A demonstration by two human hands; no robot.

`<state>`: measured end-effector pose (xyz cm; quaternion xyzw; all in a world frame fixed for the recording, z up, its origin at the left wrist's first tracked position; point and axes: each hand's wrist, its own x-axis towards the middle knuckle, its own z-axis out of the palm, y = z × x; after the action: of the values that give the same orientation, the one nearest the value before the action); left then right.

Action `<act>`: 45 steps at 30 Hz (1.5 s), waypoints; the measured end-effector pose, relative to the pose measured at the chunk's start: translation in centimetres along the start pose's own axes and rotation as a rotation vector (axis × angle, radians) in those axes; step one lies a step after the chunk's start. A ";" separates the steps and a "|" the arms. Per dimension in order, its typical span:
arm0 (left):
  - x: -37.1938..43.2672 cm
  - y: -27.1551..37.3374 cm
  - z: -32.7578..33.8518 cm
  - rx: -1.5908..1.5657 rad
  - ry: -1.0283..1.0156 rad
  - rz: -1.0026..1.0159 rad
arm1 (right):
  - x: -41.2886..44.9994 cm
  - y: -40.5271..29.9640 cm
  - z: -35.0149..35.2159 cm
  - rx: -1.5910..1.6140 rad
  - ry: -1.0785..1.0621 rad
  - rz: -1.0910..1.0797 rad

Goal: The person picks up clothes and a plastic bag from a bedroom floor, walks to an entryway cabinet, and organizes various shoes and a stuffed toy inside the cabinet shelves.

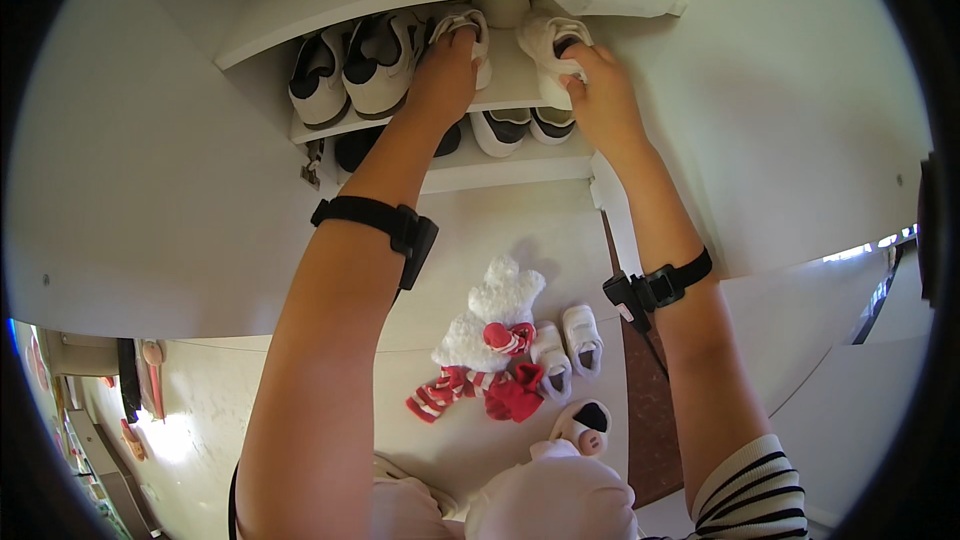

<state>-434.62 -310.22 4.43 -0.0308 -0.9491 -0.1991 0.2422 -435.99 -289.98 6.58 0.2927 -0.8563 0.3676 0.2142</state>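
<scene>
My left hand [448,75] grips a white shoe [482,52] on the middle shelf [510,86] of a white shoe cabinet, fingers inside its opening. To the right, my right hand [604,94] holds another white shoe [544,37], with fingers in the collar and the thumb on the outside. A gap separates the two shoes. Beside my left hand stands a pair of white sneakers with dark linings, a left one [321,82] and a right one [381,67]. My fingertips are partly hidden inside the shoes.
The cabinet doors, left [150,165] and right [765,127], stand open. Dark-heeled white shoes [502,131] sit on the lower shelf. On the floor are a fluffy white plush toy [495,307], red-and-white striped knitwear [450,390] and small white shoes [583,341].
</scene>
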 end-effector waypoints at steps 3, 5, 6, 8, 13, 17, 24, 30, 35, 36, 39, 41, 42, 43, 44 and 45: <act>-0.1 0.0 0.2 0.002 -0.008 -0.003 | -0.2 -0.5 0.1 0.022 -0.011 -0.059; -0.5 0.3 0.3 0.006 -0.023 -0.021 | -0.2 -0.9 0.4 0.039 0.006 -0.100; -0.9 0.7 0.4 0.017 0.017 -0.039 | -0.1 -1.2 0.5 0.051 0.025 -0.106; -2.0 1.3 0.7 0.027 0.056 -0.062 | -0.3 -1.4 0.4 0.064 0.040 -0.113; -5.6 1.3 1.0 -0.098 0.145 0.030 | -0.5 -1.1 0.3 -0.032 0.038 -0.063; -8.5 1.0 0.8 -0.160 0.008 0.090 | -0.5 -1.4 1.0 -0.027 0.083 -0.097; -11.1 2.0 1.1 -0.432 0.036 0.006 | -0.6 -2.2 1.3 0.831 -0.089 0.344; -12.0 2.3 1.3 -0.504 0.136 -0.020 | -0.1 -2.7 2.5 2.037 0.016 0.859; -12.5 2.0 0.9 -0.535 0.222 -0.078 | -0.3 -1.1 3.4 2.404 0.232 0.861; -12.7 1.9 0.5 -0.573 0.194 -0.114 | -0.7 -1.5 3.3 2.406 0.227 0.853; -12.9 1.7 -0.8 -0.766 0.153 -0.202 | -1.7 -3.8 3.6 2.411 0.104 0.872; -12.8 2.4 -2.2 -0.928 0.133 -0.252 | -2.8 -5.5 4.8 2.406 -0.004 0.897; -12.4 3.4 -3.0 -1.102 0.157 -0.213 | -3.3 -5.8 5.3 2.299 -0.127 0.809; -12.2 4.0 -3.6 -1.270 0.182 -0.176 | -3.7 -6.5 5.8 2.190 -0.246 0.723; -11.9 4.3 -3.7 -1.271 0.179 -0.174 | -3.9 -7.0 6.0 2.189 -0.242 0.721; -11.7 4.4 -3.8 -1.154 0.233 -0.119 | -4.0 -7.9 6.0 2.123 -0.224 0.726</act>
<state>-421.95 -307.26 3.52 -0.0819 -0.6547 -0.6984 0.2775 -428.71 -297.51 4.44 0.0919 -0.1592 0.9220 -0.3407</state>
